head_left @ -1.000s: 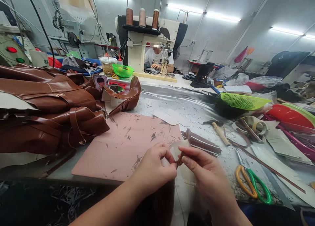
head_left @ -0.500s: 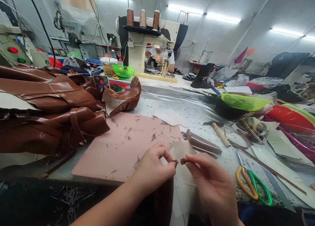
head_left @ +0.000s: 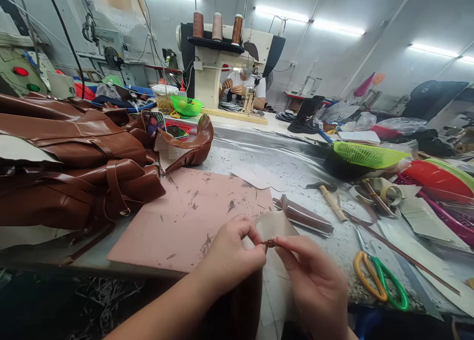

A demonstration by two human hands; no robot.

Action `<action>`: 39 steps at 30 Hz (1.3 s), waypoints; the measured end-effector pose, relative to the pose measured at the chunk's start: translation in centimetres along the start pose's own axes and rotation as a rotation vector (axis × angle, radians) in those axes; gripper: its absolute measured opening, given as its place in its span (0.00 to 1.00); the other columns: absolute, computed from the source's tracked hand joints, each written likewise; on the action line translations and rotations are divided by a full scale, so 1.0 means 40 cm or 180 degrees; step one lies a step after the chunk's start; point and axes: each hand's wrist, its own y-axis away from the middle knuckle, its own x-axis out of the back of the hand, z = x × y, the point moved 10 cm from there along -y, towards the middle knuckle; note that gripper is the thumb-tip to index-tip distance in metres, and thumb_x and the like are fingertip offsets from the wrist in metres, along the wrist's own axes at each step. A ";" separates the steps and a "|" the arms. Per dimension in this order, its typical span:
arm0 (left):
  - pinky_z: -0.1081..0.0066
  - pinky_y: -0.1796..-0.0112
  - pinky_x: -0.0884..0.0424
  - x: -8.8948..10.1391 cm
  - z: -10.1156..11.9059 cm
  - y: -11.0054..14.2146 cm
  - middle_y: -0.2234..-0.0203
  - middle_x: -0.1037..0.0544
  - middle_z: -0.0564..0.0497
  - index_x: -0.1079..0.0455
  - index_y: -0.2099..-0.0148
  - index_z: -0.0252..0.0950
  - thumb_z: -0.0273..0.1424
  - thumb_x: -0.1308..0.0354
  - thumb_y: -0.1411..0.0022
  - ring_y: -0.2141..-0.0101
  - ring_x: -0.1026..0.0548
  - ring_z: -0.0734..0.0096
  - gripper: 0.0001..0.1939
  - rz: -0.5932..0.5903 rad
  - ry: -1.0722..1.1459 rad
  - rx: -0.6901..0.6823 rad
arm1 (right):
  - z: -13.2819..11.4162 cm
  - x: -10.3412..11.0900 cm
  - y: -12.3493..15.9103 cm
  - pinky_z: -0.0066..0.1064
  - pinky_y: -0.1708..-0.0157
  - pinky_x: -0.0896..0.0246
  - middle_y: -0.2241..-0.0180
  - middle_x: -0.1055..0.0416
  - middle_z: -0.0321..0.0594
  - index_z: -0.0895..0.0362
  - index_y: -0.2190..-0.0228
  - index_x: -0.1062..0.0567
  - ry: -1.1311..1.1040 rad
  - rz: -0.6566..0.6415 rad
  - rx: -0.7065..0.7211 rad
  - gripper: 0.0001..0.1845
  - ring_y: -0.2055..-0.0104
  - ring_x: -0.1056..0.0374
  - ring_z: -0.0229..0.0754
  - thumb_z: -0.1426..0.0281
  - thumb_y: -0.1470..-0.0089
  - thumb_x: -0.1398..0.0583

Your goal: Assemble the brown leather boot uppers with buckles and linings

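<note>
Two hands: the left hand [head_left: 237,246] and the right hand [head_left: 314,271] are close together at the near side of the bench [head_left: 240,154], with only a very small gap between their fingertips

Small brown piece [head_left: 270,242]: it is exactly in this gap, and its long axis goes sideways, from the left fingertips to the right ones, almost level in the view

Left hand: narrow, thumb and finger pinched on the thinner end, so the piece lies just to the right of it

Right hand: also narrow — thumb and finger pressed on the thicker end, so the piece lies just to the left of it

Nearer hand: neither one, because both touch it; whether it is one piece or two ends which meet, I cannot tell

Brown leather [head_left: 248,305]: hangs below the left hand, with a pale sheet [head_left: 273,280] on its right; if it is joined to the piece, the fingers hide this

Pink board [head_left: 200,201]: beyond the left hand and more to the left

Brown strips [head_left: 307,216]: beyond the right hand, apart from it

Scissors [head_left: 375,268]: to the right of the right hand — not touched
</note>
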 end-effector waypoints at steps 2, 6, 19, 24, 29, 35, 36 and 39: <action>0.72 0.68 0.36 0.000 0.004 0.000 0.77 0.34 0.55 0.39 0.80 0.36 0.25 0.47 0.56 0.72 0.33 0.71 0.06 -0.0004 -0.0007 -0.0012 | 0.018 0.002 -0.005 0.31 0.70 0.31 0.70 0.25 0.38 0.52 0.65 0.23 -0.0117 0.0015 -0.0250 0.11 0.67 0.28 0.42 0.77 0.50 0.40; 0.73 0.68 0.36 -0.002 0.009 0.001 0.77 0.34 0.55 0.39 0.80 0.36 0.24 0.46 0.55 0.72 0.32 0.71 0.06 -0.0019 -0.0049 -0.0025 | 0.066 -0.003 -0.010 0.30 0.70 0.30 0.71 0.24 0.37 0.52 0.68 0.22 -0.0433 0.0008 -0.0950 0.07 0.69 0.28 0.41 0.72 0.52 0.38; 0.73 0.67 0.37 -0.003 0.015 -0.004 0.77 0.34 0.54 0.38 0.81 0.36 0.25 0.46 0.54 0.72 0.32 0.71 0.06 -0.0031 -0.0050 -0.0086 | 0.078 -0.015 -0.024 0.30 0.70 0.29 0.72 0.23 0.37 0.52 0.69 0.21 -0.0561 -0.0170 -0.1133 0.07 0.70 0.27 0.41 0.71 0.54 0.37; 0.73 0.66 0.36 -0.007 0.013 0.000 0.77 0.34 0.54 0.35 0.80 0.36 0.24 0.46 0.54 0.71 0.32 0.72 0.06 -0.0066 0.0041 -0.0148 | 0.023 -0.013 -0.039 0.28 0.69 0.31 0.70 0.25 0.36 0.50 0.66 0.22 -0.0174 -0.0267 -0.0511 0.11 0.69 0.29 0.39 0.75 0.51 0.39; 0.74 0.68 0.35 -0.004 0.011 0.001 0.76 0.33 0.54 0.32 0.77 0.36 0.24 0.45 0.53 0.72 0.32 0.73 0.04 -0.0039 0.0091 -0.0196 | 0.002 -0.011 -0.045 0.31 0.70 0.30 0.70 0.24 0.38 0.51 0.65 0.22 0.0089 -0.0250 -0.0315 0.10 0.68 0.28 0.42 0.74 0.50 0.40; 0.74 0.67 0.34 -0.005 0.017 0.003 0.76 0.33 0.54 0.32 0.77 0.36 0.24 0.45 0.53 0.72 0.31 0.73 0.04 -0.0025 0.0045 -0.0252 | 0.042 -0.009 -0.043 0.30 0.71 0.30 0.71 0.25 0.38 0.52 0.67 0.21 -0.0226 -0.0287 -0.0787 0.08 0.70 0.29 0.41 0.72 0.52 0.39; 0.74 0.67 0.34 -0.005 0.016 0.003 0.76 0.33 0.54 0.32 0.77 0.36 0.24 0.45 0.53 0.72 0.31 0.73 0.04 -0.0022 0.0024 -0.0245 | 0.053 -0.011 -0.041 0.30 0.70 0.30 0.71 0.24 0.38 0.52 0.67 0.21 -0.0303 -0.0304 -0.0917 0.08 0.70 0.28 0.41 0.71 0.52 0.38; 0.73 0.67 0.35 -0.005 0.012 0.001 0.76 0.33 0.55 0.33 0.78 0.36 0.23 0.45 0.53 0.72 0.31 0.73 0.04 -0.0007 -0.0019 -0.0197 | 0.082 -0.016 -0.033 0.29 0.70 0.30 0.72 0.24 0.37 0.51 0.68 0.21 -0.0565 -0.0341 -0.1224 0.07 0.70 0.28 0.40 0.69 0.53 0.37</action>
